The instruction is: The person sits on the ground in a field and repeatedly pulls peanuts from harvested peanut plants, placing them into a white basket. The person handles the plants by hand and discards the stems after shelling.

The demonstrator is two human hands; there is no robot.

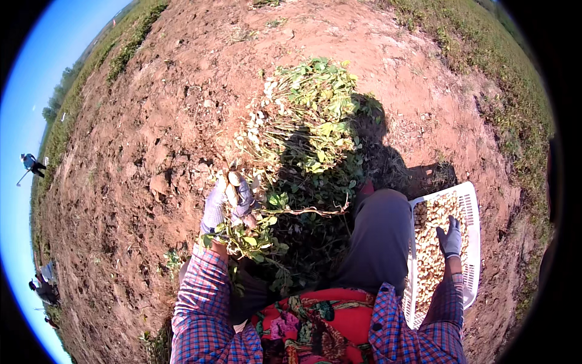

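Observation:
My left hand [229, 200], in a pale work glove, is closed around a pulled peanut plant [254, 234]. Pale peanut pods [233, 186] show at its fingers, and the leaves hang over the wrist. My right hand [450, 239], gloved too, is over the peanuts [432, 255] in a white plastic basket [473, 245], fingers spread, with nothing seen in it. A heap of peanut plants [313, 118] lies before me, with pods at its left side and leaves to the right.
Cloddy reddish soil [150, 150] spreads to the left. My bent knee [386, 218] is between the heap and the basket. Low green crop [514, 104] borders the right side. Far left, a person [31, 164] stands with a long-handled tool, and others are lower down.

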